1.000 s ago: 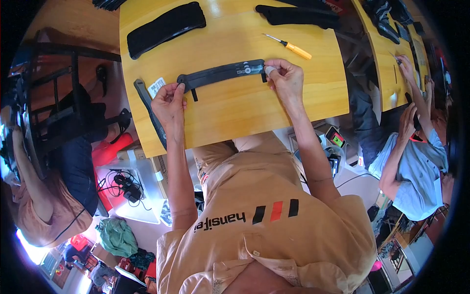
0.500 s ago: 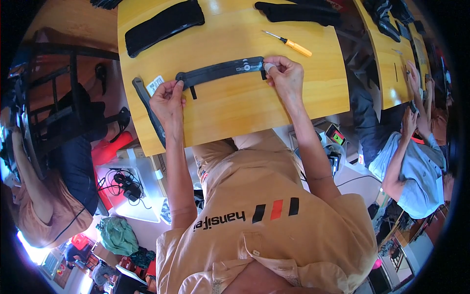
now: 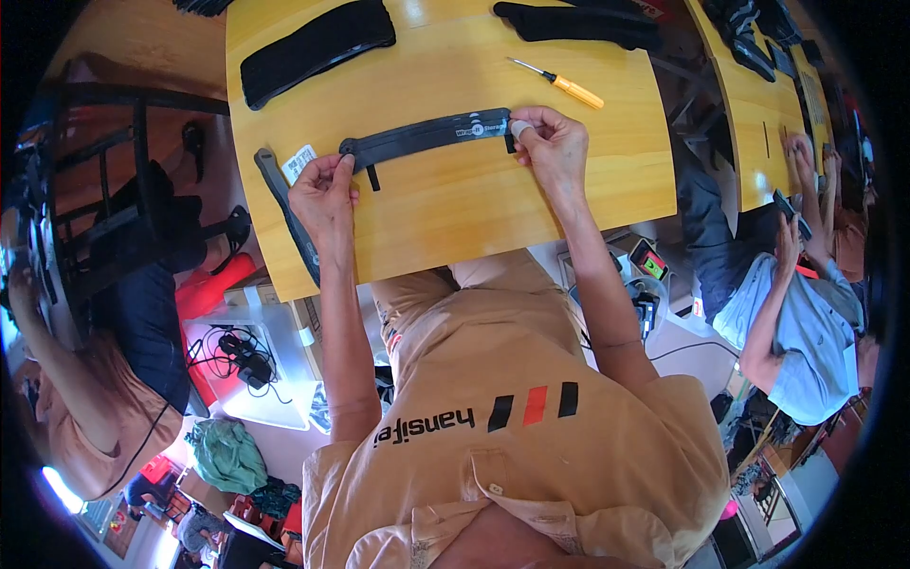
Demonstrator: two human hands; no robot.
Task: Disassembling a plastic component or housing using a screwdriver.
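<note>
A long flat black strap (image 3: 417, 140) with pale printing near its right part is stretched between my two hands over the wooden table. Its left end, which has a round eyelet, is pinched by my left hand (image 3: 325, 194) between thumb and fingers. At the other end, the thumb and forefinger of my right hand (image 3: 553, 152) grip the strap; a pale wrap covers one fingertip. Two short dark marks or strips (image 3: 373, 177) show just below the strap, one near each hand. Left of my left hand lies another dark strap (image 3: 284, 204) with a white label (image 3: 299, 161) beside it.
On the yellowish table (image 3: 455, 218), a screwdriver (image 3: 559, 82) with a yellow handle lies beyond my right hand. Black fabric bundles (image 3: 318, 52) lie at the far left, with more black pieces (image 3: 578, 26) at the far right. Co-workers sit on both sides; a bin with cables (image 3: 251, 360) stands lower left.
My hands and the strap stay almost still. The co-workers at the left and right have shifted their arms.
</note>
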